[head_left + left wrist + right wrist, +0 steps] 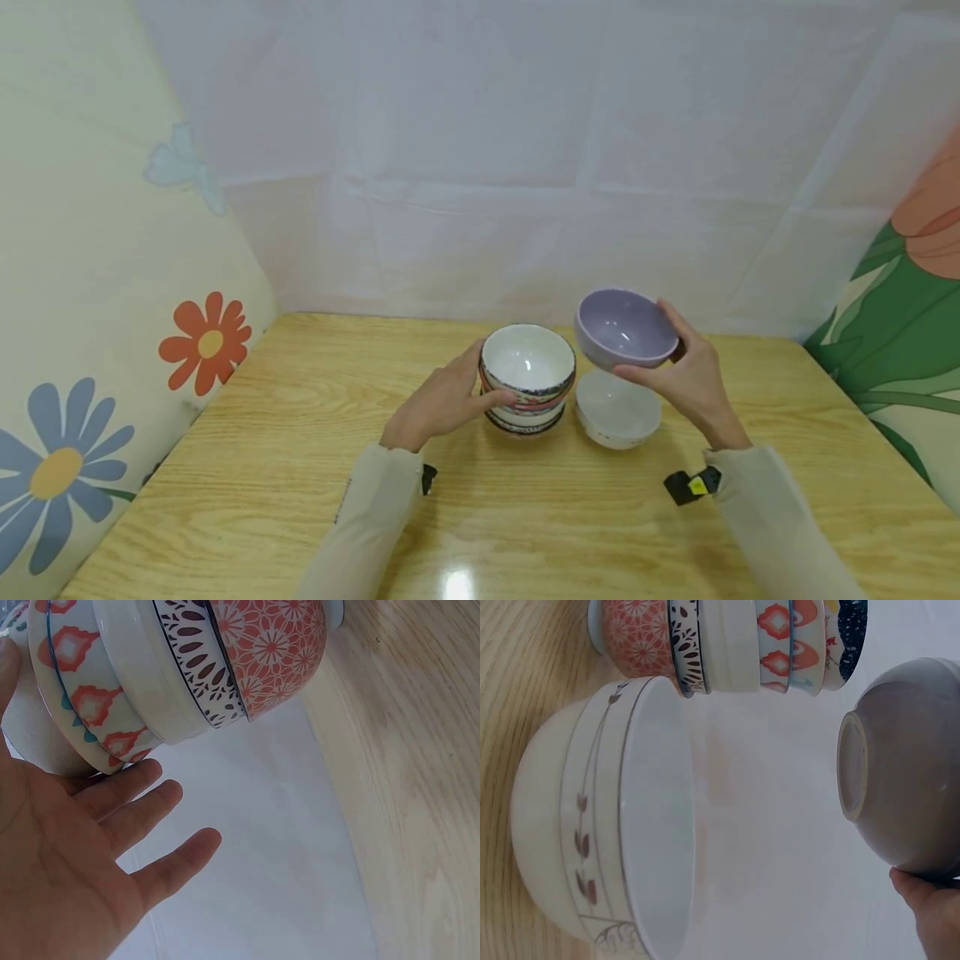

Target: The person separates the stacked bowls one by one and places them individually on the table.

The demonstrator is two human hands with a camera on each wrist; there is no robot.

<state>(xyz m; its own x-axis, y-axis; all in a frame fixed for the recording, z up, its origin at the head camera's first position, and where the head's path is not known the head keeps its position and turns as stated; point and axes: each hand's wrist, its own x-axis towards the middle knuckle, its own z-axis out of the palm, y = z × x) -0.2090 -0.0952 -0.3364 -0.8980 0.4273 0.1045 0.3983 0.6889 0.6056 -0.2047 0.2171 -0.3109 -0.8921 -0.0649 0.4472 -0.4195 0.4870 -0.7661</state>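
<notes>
A stack of several patterned bowls stands on the table, with a white-lined, dark-rimmed bowl on top. My left hand holds the stack's upper left side, thumb along the front. In the left wrist view its other fingers spread behind the bowls, some touching them. My right hand grips a purple bowl at its right side, raised and slightly tilted. Underneath, a white bowl sits upright on the table; the right wrist view shows its band of brown leaves. The purple bowl's foot ring hangs clear of it.
The wooden table runs back to a pale cloth backdrop. Flower-printed panels stand at the left and right. A black strap piece shows at the right wrist.
</notes>
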